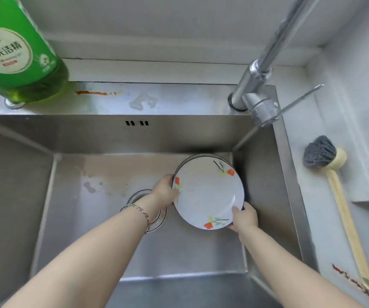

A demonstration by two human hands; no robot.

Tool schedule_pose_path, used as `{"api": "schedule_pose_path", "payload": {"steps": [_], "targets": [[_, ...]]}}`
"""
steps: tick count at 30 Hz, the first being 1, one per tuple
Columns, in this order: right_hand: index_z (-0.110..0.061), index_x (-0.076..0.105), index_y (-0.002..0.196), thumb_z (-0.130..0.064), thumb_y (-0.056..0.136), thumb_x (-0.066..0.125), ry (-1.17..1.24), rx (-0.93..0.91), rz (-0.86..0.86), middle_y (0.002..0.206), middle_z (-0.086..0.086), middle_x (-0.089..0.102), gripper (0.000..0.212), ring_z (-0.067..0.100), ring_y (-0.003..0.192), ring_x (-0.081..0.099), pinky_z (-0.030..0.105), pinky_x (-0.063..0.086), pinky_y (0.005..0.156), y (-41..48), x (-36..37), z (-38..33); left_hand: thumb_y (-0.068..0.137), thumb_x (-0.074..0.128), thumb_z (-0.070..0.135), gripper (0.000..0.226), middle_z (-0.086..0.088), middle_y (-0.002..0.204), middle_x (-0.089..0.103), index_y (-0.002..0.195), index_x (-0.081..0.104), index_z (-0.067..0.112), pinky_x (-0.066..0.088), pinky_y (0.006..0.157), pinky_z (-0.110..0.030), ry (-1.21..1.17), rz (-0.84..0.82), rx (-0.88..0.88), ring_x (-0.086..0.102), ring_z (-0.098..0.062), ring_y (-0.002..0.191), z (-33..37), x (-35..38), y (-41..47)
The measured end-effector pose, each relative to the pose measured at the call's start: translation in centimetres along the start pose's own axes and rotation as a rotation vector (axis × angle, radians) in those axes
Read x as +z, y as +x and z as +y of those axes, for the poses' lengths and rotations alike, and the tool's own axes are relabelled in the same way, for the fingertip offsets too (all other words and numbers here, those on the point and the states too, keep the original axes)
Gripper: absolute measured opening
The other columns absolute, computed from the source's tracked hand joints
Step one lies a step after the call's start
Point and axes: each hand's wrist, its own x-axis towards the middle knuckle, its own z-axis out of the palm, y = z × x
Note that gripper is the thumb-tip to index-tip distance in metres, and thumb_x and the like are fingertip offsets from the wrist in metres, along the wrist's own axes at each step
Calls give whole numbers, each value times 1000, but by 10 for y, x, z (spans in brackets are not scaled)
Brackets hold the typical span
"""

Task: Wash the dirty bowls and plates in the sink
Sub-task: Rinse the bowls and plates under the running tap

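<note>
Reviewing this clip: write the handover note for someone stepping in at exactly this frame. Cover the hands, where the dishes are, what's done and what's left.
Left hand: grips the plate's left rim.
Right hand: grips its lower right rim.
The flowered plate is face up in the back right corner of the sink. The rim of a second dish shows just behind it.
No water shows from the tap. The brush lies on the counter to the right, and the soap bottle stands at the back left.
Done: unclear; the plate's face shows no food.
Left: probably soap, scrub and rinse both dishes.
</note>
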Motion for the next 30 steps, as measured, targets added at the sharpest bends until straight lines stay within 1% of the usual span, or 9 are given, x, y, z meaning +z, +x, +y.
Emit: {"api": "schedule_pose_path", "payload": {"steps": [8, 13, 16, 19, 22, 24, 26, 28, 30], "targets": [[-6, 56, 90, 6, 89, 41, -99, -98, -76, 89, 8, 59, 19, 32, 83, 59, 41, 55, 67, -36, -6, -3, 87, 45, -14, 38, -19, 101, 58, 114, 44, 13, 52, 70, -48, -165, -81, -134, 57, -35, 83, -6, -33, -40], [-30, 60, 79, -1, 86, 45, -162, -362, -135, 83, 13, 68, 33, 37, 83, 65, 50, 56, 78, -83, 0, -25, 84, 49, -12, 40, -14, 89, 62, 110, 39, 16, 59, 59, -41, -209, 10, 0, 62, -26, 69, -4, -82, -90], [-30, 61, 99, -3, 89, 46, -115, -533, -160, 67, 11, 68, 32, 25, 67, 66, 43, 55, 74, -120, 11, -43, 88, 51, -4, 37, -7, 93, 63, 110, 38, 23, 58, 70, -47, -180, 93, 175, 64, -23, 80, 5, -120, -118], [-28, 54, 116, -2, 91, 46, -61, -727, -157, 49, 3, 51, 38, 6, 44, 44, 26, 51, 57, -158, 26, -59, 94, 49, 11, 31, 5, 95, 64, 115, 37, 30, 55, 81, -46, -56, 207, 386, 64, -21, 89, 11, -160, -144], [-15, 47, 133, -4, 91, 50, -45, -852, -151, 58, 15, 49, 43, 6, 43, 37, 11, 32, 47, -193, 39, -68, 94, 48, 16, 38, 6, 98, 65, 125, 34, 35, 52, 86, -43, 9, 281, 504, 65, -22, 92, 13, -199, -169], [-12, 49, 131, -2, 92, 50, 30, -912, -190, 77, 10, 65, 40, 1, 55, 52, 9, 41, 59, -220, 47, -75, 94, 48, 16, 42, 4, 102, 65, 127, 32, 37, 52, 87, -43, 15, 310, 548, 65, -22, 95, 12, -220, -186], [-9, 49, 129, 0, 93, 50, 114, -955, -236, 99, 5, 70, 38, 2, 82, 64, 14, 48, 79, -243, 52, -80, 94, 52, 13, 46, 7, 100, 66, 128, 32, 36, 53, 82, -37, -2, 331, 583, 66, -18, 92, 8, -236, -202], [-11, 48, 128, -2, 93, 51, 159, -988, -269, 95, 4, 70, 36, 4, 84, 65, 20, 49, 82, -261, 57, -84, 93, 54, 11, 46, 13, 96, 65, 130, 33, 29, 51, 72, -20, -9, 365, 627, 67, -9, 87, 4, -248, -218], [-17, 48, 124, -6, 93, 53, 177, -1037, -286, 87, 0, 70, 33, 9, 81, 65, 29, 50, 82, -275, 61, -87, 93, 54, 7, 48, 13, 95, 63, 132, 32, 22, 48, 69, -15, -39, 390, 679, 66, -7, 84, 1, -258, -232]]}}
